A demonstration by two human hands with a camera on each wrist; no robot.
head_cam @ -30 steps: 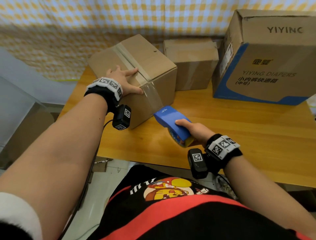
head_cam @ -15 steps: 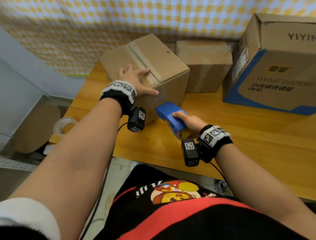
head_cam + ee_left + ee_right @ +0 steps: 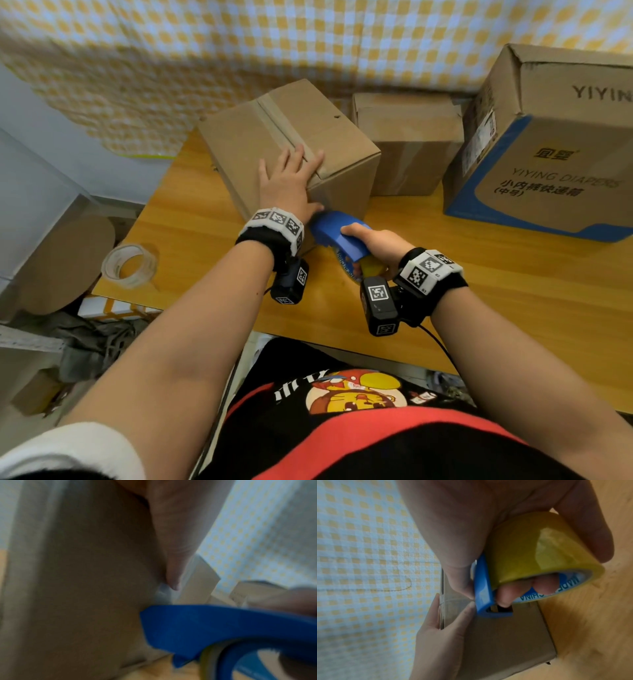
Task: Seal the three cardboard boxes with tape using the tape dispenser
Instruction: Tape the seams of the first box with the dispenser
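Note:
The nearest cardboard box (image 3: 260,137) has a strip of tape along its top seam. My left hand (image 3: 291,178) lies flat on its top at the front edge, fingers straight, thumb (image 3: 171,550) down on the front face. My right hand (image 3: 373,241) grips the blue tape dispenser (image 3: 337,236) with its yellow tape roll (image 3: 536,547). The dispenser's (image 3: 483,595) nose is against the box's (image 3: 505,642) front face, just below the left thumb. A second small box (image 3: 407,144) and a large printed box (image 3: 548,147) stand behind to the right.
A spare roll of clear tape (image 3: 130,265) lies at the left front corner of the wooden table (image 3: 513,308). A checked cloth hangs behind the boxes. Left of the table, a round brown cardboard piece and clutter lie on the floor.
My right hand brought the dispenser from off the box up to its front face. My left hand shifted along the top towards the front edge, thumb now beside the dispenser.

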